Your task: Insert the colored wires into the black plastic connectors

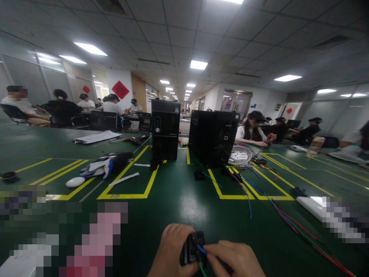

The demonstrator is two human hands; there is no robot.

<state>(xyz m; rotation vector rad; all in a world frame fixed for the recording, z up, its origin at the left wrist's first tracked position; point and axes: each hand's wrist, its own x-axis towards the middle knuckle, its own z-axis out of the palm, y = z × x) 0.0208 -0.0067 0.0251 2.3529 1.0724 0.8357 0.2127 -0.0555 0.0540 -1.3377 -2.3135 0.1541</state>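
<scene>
At the bottom middle of the head view, my left hand [172, 250] is closed around a small black plug-like part [192, 248]. My right hand [235, 258] pinches a thin blue wire [201, 250] that runs into that part, with a green wire just below it. Both hands sit close together just above the green table [178, 200], near its front edge. Only the backs of the hands and the fingers show.
Two black computer cases [165, 129] [213, 136] stand upright in yellow-taped boxes. A white fan grille [240, 155], loose coloured wires [259, 192], gloves [99, 168], papers [96, 137] and screwdrivers lie around. Other people sit at the far tables left and right.
</scene>
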